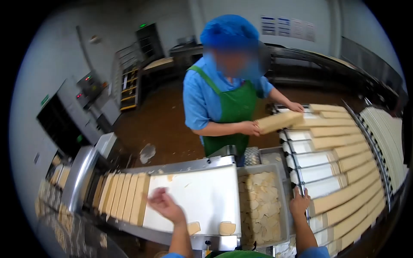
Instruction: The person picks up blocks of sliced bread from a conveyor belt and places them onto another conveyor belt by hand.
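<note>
My left hand (165,205) hovers over the white conveyor belt (193,189), slightly blurred, its fingers apart with nothing in them. Just left of it, a row of long beige bars (124,195) stands side by side on the belt. My right hand (300,203) is at the near rail of a slatted rack (305,160), fingers stretched out; whether it touches the rail I cannot tell. Long beige bars (344,204) lie in the rack's slots beside that hand. Two small flat beige pieces (227,228) rest at the belt's near edge.
A grey bin (284,215) of thin beige pieces stands between belt and rack. Across from me, a co-worker in a green apron (236,105) holds a beige bar (279,122) over the rack. A metal arch (79,178) spans the belt's left end.
</note>
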A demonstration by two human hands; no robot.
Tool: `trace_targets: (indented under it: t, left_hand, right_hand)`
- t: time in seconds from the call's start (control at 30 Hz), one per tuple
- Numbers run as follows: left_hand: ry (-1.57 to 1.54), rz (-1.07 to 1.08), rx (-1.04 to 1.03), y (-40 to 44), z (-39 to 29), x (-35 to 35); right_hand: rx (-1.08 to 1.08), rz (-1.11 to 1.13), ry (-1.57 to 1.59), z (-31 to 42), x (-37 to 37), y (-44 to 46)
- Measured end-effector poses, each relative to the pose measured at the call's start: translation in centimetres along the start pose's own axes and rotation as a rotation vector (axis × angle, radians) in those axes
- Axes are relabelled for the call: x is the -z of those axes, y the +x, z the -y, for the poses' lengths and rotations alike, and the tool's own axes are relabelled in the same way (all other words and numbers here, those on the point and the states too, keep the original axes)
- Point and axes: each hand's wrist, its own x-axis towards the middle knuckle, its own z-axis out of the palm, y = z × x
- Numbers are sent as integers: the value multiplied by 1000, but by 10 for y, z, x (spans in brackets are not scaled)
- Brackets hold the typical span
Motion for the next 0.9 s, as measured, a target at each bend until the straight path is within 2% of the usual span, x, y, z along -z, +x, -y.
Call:
trace_targets:
  t: [0.03,0.07,0.13,0.2,0.23,0.27,0.3,0.33,0.37,0.4,0.5,0.57,0.63,0.67,0.7,0.77,0.8,0.9]
  left_hand:
    - [-18,-143,95,13,8,0]
    - [-1,-199,158,20,42,10]
    - [440,10,351,6,145,53]
    - [1234,568,641,-14,156,81]
    - [1438,614,656,-45,181,105]
    - [1551,652,544,-69,191,131]
    - [1632,709,570,-84,185,146]
    - [1622,764,719,-92,169,150]
    - [1509,934,992,-91,151,152]
    - [1589,1025,859,-100,151,156]
    - [1507,1054,795,-117,141,145]
    - [1426,1224,830,-125,129,120]
    - [1402,1486,613,-141,100,96]
    - [1327,1522,533,-156,101,94]
    - [1247,1500,629,-166,94,82]
    - [1043,1504,527,-197,115,77]
    - [966,1478,527,-188,82,58]
    - [708,1543,427,-201,83,40]
  right_hand:
    - [14,17,23,4,11,1]
    - [24,-40,51,3,6,-1]
    - [5,-34,31,-1,-5,-1]
    - [-22,-16,51,-1,-3,1]
    - [-27,15,73,2,-2,-1]
    - [-43,34,57,6,4,0]
    - [-34,69,13,6,1,-1]
    - [-21,92,-37,3,0,1]
    - [-16,100,-35,6,7,1]
    - [-32,109,-36,8,10,-1]
    - [-8,153,-21,7,16,3]
    - [-6,114,-23,6,9,2]
    - [0,87,-21,7,8,0]
    - [11,78,-20,7,9,0]
    - [22,68,-21,6,10,0]
    - [10,49,-9,5,3,3]
    - [-5,45,5,5,1,-1]
    - [-19,76,32,5,2,-1]
